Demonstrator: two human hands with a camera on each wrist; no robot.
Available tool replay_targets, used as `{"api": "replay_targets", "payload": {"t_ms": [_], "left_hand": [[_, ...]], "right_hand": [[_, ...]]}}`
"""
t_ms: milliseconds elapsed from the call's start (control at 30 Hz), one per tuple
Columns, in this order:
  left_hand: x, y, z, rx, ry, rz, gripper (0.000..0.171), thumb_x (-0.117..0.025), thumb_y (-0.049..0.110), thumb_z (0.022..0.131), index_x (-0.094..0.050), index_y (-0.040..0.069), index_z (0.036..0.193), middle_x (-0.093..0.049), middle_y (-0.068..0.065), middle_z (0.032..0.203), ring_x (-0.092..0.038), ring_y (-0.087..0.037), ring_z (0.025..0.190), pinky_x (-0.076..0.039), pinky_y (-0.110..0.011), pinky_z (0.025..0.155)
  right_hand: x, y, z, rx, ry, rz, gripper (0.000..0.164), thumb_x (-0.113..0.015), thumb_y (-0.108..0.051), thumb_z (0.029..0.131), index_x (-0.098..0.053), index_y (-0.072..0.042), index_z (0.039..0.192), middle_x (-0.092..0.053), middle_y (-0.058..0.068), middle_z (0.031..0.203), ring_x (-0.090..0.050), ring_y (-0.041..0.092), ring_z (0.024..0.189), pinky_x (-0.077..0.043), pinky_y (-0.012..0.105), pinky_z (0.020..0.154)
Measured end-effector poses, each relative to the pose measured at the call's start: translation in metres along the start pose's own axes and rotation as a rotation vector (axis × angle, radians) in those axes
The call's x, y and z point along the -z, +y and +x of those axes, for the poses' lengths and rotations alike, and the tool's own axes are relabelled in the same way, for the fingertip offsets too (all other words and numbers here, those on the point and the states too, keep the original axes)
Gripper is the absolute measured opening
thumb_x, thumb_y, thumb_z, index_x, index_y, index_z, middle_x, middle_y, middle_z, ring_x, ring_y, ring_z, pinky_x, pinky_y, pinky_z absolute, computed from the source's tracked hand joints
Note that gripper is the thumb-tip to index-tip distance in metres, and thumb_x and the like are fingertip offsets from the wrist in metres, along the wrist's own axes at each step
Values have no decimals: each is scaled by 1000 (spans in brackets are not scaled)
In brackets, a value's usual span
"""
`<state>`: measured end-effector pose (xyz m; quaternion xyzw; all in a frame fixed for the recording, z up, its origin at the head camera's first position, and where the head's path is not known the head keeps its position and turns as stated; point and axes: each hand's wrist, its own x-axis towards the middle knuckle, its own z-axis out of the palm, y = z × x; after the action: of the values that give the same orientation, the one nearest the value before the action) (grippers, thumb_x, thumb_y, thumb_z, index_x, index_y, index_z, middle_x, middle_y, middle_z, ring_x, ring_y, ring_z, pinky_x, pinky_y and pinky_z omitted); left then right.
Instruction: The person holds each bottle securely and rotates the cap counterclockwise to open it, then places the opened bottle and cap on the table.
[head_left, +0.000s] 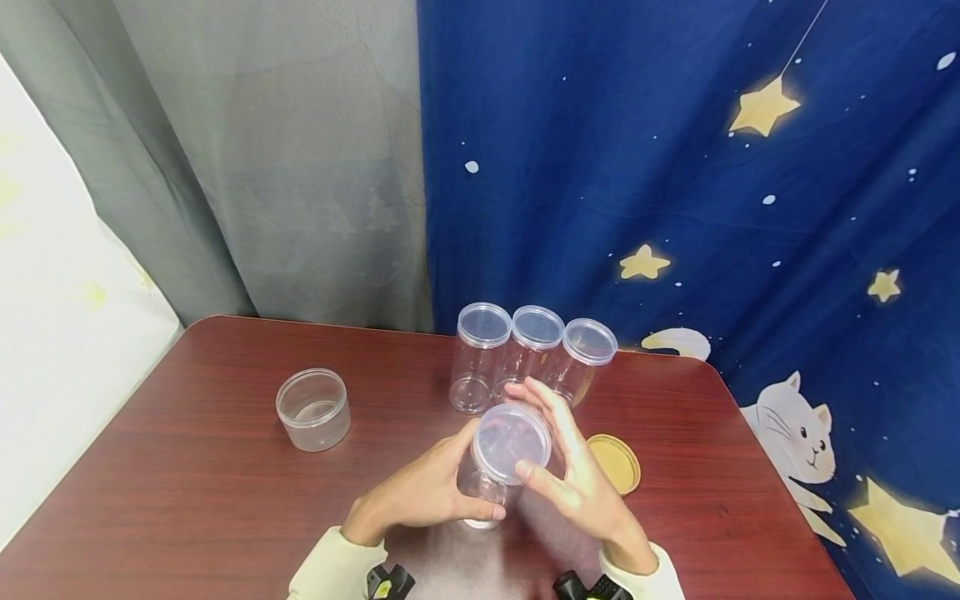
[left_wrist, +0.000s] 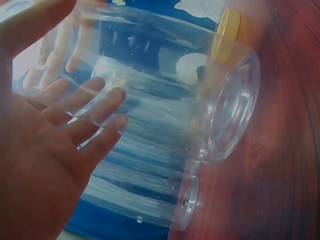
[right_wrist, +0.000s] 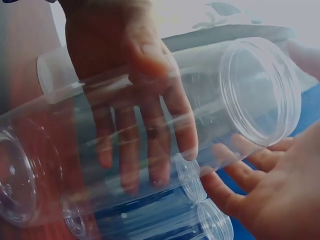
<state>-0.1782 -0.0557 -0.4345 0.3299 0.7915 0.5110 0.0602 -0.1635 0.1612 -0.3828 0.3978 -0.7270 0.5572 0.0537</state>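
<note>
My left hand (head_left: 423,492) holds a tall clear plastic jar (left_wrist: 155,60) around its body, thumb on the near side and fingers behind, seen through the clear wall. A translucent lid (head_left: 512,443) sits on the jar's top. Around the lid's rim lies my right hand (head_left: 577,483), its thumb on the near edge and its fingers along the far side. The jar is upright or slightly tilted near the table's front. Whether its base touches the table I cannot tell.
Three similar lidded jars (head_left: 484,327) stand in a row behind the hands. An open translucent tub (head_left: 315,429) stands at the left. A gold lid (head_left: 615,464) lies right of the right hand on the dark red table (head_left: 202,467). Curtains (head_left: 525,167) hang behind.
</note>
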Motion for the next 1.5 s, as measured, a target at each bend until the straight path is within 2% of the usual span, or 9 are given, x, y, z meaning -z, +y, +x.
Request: {"api": "replay_targets", "payload": {"t_ms": [167,233,333,467,600,700,967,1300,1500], "left_hand": [[-1,2,1,36,62,33,92,-88,37,72,-35,32,147,-57,13,129,-55,-7,117,-45,-36,103],[-1,2,1,53,85,49,92,-88,37,71,-36,30,146,-58,13,128,-56,-7,116,-46,-37,102],[-1,3,2,71,110,66,91,-89,37,71,-37,29,146,-59,12,128,-57,-7,115,-47,-37,100],[-2,1,3,77,127,89,90,-88,41,71,-38,28,145,-59,11,127,-57,-7,114,-48,-37,98],[-4,-1,3,82,133,101,91,-87,45,71,-37,30,146,-58,12,129,-56,-6,115,-48,-38,98],[-4,-1,3,85,134,96,91,-87,45,72,-36,32,146,-58,12,130,-56,-6,116,-48,-39,99],[-3,-1,2,84,130,82,91,-86,46,71,-36,35,146,-58,13,128,-56,-6,114,-48,-39,99],[-2,0,2,64,109,82,95,-87,46,71,-32,39,147,-56,14,132,-54,-6,119,-46,-41,102],[-1,1,1,44,87,73,96,-88,41,71,-32,36,148,-56,13,133,-54,-6,120,-45,-40,104]], "right_hand": [[-2,1,-1,-41,80,-85,76,-70,-10,90,-27,-7,152,-44,21,147,-46,21,136,-36,23,111],[-4,-1,0,-70,107,-131,78,-75,-13,87,-30,-9,152,-47,18,146,-48,18,133,-39,23,109],[-7,-2,0,-108,141,-165,82,-80,-10,82,-34,-10,150,-51,15,144,-51,17,130,-41,22,107],[-10,-3,1,-150,190,-235,86,-85,-9,76,-39,-13,147,-54,8,141,-56,18,124,-44,21,102],[-13,-5,2,-178,221,-368,84,-88,-20,72,-44,-19,144,-58,-2,138,-60,17,118,-46,26,98],[-14,-6,3,-184,225,-416,82,-90,-28,71,-48,-21,141,-60,-5,135,-60,15,116,-46,30,98],[-15,-6,4,-191,225,-438,83,-92,-33,68,-50,-24,139,-61,-7,132,-62,14,113,-49,33,94],[-11,-9,4,-194,155,-409,81,-90,-29,72,-49,-19,142,-57,-5,137,-57,12,122,-43,27,104],[-9,-10,4,-169,113,-388,80,-88,-25,75,-48,-18,144,-55,-2,140,-54,15,126,-40,24,107]]}}
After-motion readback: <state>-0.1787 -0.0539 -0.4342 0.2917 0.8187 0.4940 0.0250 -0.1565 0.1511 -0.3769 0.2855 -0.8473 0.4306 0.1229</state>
